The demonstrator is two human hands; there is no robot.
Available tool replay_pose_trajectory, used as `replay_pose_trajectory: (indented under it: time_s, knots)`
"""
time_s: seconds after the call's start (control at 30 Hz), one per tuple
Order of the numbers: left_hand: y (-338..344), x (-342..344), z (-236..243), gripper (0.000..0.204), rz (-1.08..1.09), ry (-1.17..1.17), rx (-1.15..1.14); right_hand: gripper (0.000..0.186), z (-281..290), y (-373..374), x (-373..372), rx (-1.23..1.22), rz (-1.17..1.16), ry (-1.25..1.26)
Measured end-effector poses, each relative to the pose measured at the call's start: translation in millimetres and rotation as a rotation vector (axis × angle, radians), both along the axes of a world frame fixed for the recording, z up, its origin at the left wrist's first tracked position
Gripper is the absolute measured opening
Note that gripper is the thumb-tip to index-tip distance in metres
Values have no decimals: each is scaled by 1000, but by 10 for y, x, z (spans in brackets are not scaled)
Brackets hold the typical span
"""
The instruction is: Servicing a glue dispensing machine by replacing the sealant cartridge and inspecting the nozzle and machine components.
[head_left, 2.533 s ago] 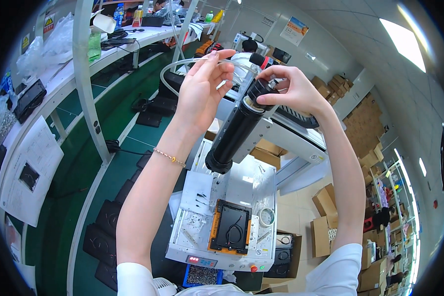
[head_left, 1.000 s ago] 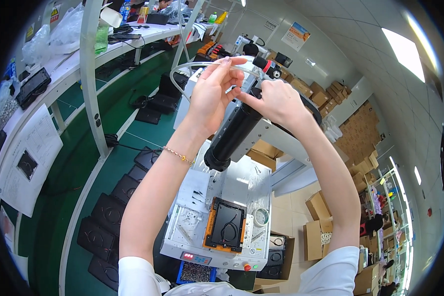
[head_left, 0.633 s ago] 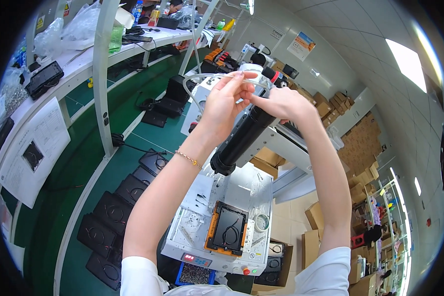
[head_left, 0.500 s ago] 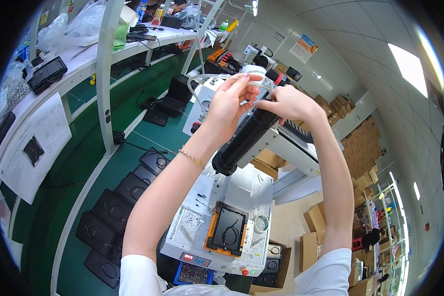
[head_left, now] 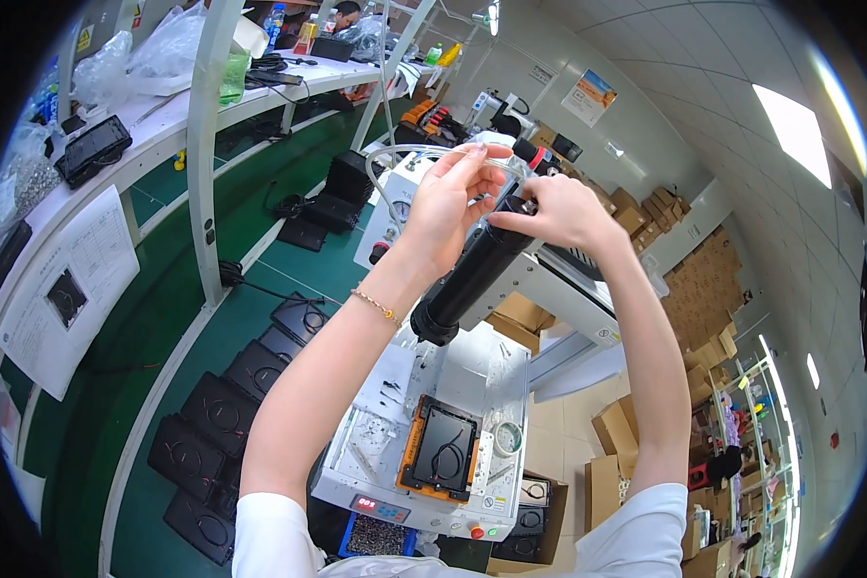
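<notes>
A long black cylinder [head_left: 472, 277] hangs slanted above a white machine [head_left: 424, 453]. Both my hands are raised at its upper end. My right hand [head_left: 554, 212] grips the top of the cylinder. My left hand [head_left: 448, 202] pinches a thin clear tube [head_left: 395, 154] that loops up and over to the cylinder's top. On the machine's deck below sits a black part in an orange frame [head_left: 440, 451].
Several black flat parts [head_left: 231, 405] lie in a row on the green bench [head_left: 164, 318]. A white shelf post [head_left: 202, 144] stands at left, with paper sheets [head_left: 63, 289] beside it. Cardboard boxes [head_left: 617, 443] stack at lower right. A white control box [head_left: 395, 197] sits behind my hands.
The view has shifted slightly and my two hands have drawn closer together at the cylinder's top, the left hand now pinching the clear tube right beside the right hand.
</notes>
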State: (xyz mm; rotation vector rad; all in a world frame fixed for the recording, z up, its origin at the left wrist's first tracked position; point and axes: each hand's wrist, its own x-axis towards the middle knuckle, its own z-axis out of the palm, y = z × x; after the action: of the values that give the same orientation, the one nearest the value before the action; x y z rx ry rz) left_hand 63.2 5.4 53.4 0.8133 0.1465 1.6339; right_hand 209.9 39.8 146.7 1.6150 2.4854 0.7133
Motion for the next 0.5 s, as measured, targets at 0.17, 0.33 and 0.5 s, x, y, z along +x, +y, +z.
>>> replay_pose_trajectory:
  time_s: [0.17, 0.33, 0.5]
  knots:
    - [-13, -11, -2, 26, 7, 16, -10, 80, -106, -70, -143, 45, -153, 75]
    - [-25, 34, 6, 26, -3, 24, -13, 75, -20, 42, 198, -194, 113, 286]
    - [-45, -15, 4, 26, 16, 23, -20, 63, -46, 24, -12, -124, -60, 176]
